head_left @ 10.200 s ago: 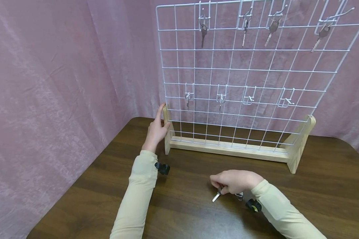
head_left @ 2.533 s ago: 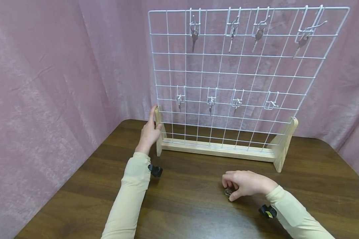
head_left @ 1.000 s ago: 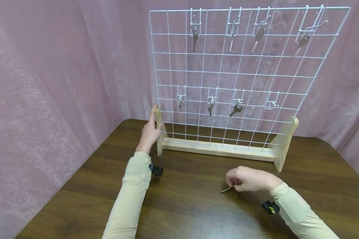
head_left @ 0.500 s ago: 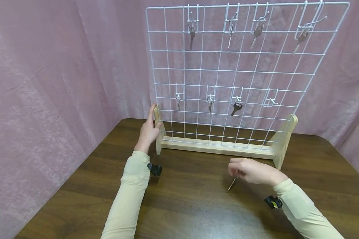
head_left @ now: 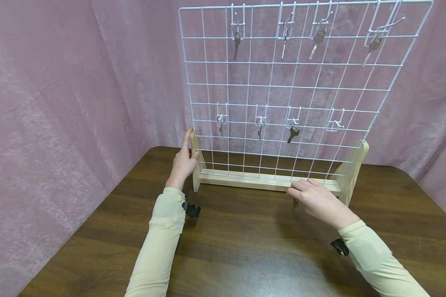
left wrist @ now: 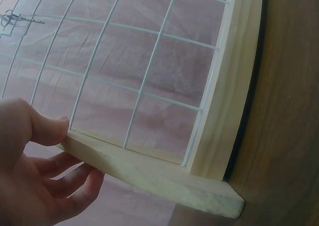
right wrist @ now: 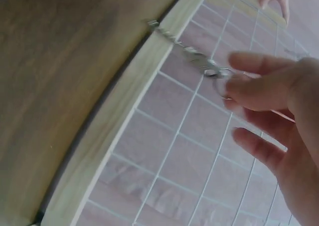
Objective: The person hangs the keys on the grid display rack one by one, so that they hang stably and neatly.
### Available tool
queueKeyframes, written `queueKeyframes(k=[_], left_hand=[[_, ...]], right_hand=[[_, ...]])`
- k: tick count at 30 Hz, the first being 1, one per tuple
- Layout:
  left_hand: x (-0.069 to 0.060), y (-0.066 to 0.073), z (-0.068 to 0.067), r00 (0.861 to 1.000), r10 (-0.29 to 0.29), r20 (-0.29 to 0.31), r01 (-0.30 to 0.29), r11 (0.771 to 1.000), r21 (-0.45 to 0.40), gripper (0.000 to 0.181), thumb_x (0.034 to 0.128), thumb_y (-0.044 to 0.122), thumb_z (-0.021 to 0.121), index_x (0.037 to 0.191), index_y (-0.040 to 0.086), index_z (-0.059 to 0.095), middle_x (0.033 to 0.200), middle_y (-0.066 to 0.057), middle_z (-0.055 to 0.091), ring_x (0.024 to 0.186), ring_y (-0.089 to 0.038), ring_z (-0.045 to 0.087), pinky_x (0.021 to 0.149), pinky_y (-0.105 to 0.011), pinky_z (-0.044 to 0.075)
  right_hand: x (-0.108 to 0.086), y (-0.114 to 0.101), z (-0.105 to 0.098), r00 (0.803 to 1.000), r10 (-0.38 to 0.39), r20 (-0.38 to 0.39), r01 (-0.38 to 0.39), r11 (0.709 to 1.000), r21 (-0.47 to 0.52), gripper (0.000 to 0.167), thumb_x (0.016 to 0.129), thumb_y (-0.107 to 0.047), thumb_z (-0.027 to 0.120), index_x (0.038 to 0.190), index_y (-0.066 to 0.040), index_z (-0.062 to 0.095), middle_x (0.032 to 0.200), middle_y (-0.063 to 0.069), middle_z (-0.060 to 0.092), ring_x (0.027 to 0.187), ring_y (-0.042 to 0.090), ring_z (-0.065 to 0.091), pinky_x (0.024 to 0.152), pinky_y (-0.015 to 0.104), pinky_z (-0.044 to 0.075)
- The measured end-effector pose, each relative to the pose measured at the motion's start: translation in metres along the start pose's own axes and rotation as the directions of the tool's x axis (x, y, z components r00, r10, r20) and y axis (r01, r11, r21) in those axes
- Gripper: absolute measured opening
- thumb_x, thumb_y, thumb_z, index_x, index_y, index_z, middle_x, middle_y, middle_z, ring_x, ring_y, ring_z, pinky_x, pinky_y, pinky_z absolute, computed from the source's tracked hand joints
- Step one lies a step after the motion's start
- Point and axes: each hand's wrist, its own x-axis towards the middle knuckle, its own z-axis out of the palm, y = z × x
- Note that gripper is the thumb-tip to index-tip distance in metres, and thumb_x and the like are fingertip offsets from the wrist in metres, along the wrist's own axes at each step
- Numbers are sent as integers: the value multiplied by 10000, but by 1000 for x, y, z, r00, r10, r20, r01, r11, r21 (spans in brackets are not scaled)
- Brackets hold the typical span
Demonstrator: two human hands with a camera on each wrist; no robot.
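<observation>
My right hand pinches a key ring between thumb and index finger, and a silver key dangles from it, blurred. That hand is in front of the wire grid rack's wooden base bar. My left hand grips the rack's left wooden side piece, thumb on one face and fingers behind. On the lower row, three hooks carry keys, among them a darker key. The rightmost lower hook has no key on it.
Several upper hooks hold keys, such as the one at far right. A wooden side piece stands at the rack's right end. Brown tabletop extends in front. A pink curtain hangs behind and to the left.
A third key has come onto the lower row since the earliest frame. My right hand picked another key off the table and has risen forward toward the rack. My left hand stays put.
</observation>
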Motion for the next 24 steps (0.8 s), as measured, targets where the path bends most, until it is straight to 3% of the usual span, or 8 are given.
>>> queueKeyframes(k=[4, 8, 15, 20, 24], left_hand=[[0, 1, 1, 1000, -3, 5, 3, 1000, -8, 794, 987, 167, 538, 1502, 500, 35, 1094, -217, 632, 916, -378, 632, 787, -503, 518], [0, 0, 0, 1000, 1, -1, -1, 1000, -6, 787, 986, 177, 539, 1506, 493, 39, 1083, -219, 633, 908, -378, 632, 785, -503, 518], [0, -1, 1, 1000, 5, 0, -5, 1000, -2, 763, 986, 177, 533, 1523, 438, 58, 1016, -218, 619, 860, -360, 614, 753, -490, 520], [0, -2, 1, 1000, 4, 5, -4, 1000, -2, 768, 986, 177, 533, 1522, 442, 52, 1005, -221, 615, 848, -356, 606, 742, -477, 515], [1, -1, 1, 1000, 8, 1, -8, 1000, -10, 773, 985, 171, 533, 1519, 452, 50, 1073, -238, 623, 917, -384, 621, 787, -511, 518]], right_hand=[[1, 8, -8, 992, 52, -118, -47, 998, 46, 394, 608, 225, 578, 874, -63, 615, 850, 32, 568, 758, 218, 565, 666, 363, 467], [2, 15, -18, 965, 100, -242, -88, 994, 61, 325, 673, 195, 618, 897, -39, 628, 857, 57, 596, 771, 254, 592, 682, 379, 451], [-3, 23, -34, 922, 216, -322, -209, 976, 56, 150, 805, -3, 664, 947, -47, 645, 861, 67, 678, 790, 266, 667, 726, 418, 434], [-5, 26, -44, 887, 254, -386, -256, 966, 46, 157, 831, -1, 625, 982, -18, 662, 867, 115, 718, 738, 275, 674, 697, 411, 445], [-5, 31, -52, 843, 305, -444, -305, 949, 73, 159, 826, 10, 651, 981, -15, 671, 845, 127, 710, 677, 270, 642, 676, 406, 417]])
